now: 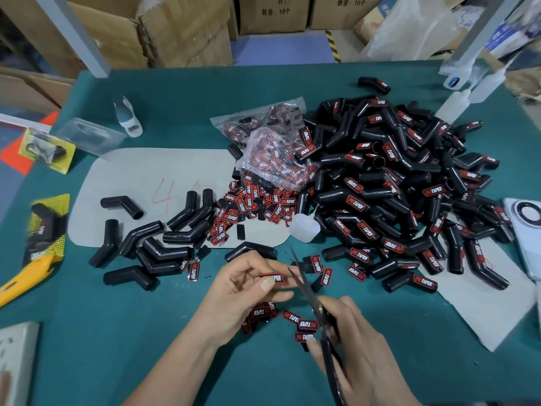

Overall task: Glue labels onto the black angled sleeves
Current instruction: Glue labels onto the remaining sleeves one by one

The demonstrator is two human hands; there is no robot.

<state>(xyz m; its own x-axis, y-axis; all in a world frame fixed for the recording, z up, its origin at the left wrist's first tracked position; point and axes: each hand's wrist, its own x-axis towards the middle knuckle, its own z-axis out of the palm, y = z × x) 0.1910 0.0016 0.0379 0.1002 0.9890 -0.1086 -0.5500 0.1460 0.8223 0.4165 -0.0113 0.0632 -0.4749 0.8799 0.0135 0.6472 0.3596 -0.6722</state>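
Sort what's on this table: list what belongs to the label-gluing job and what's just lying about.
Job:
label pinched in left hand
scissors in right hand
loose labels
bare sleeves
labelled sleeves
glue bottle

Lying about:
yellow knife
phone
cardboard boxes

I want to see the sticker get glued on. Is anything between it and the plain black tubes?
Nothing visible blocks it. The left hand pinches the label, the right hand holds scissors at it. Only bare green mat lies between it and the unlabeled sleeves, up and left.
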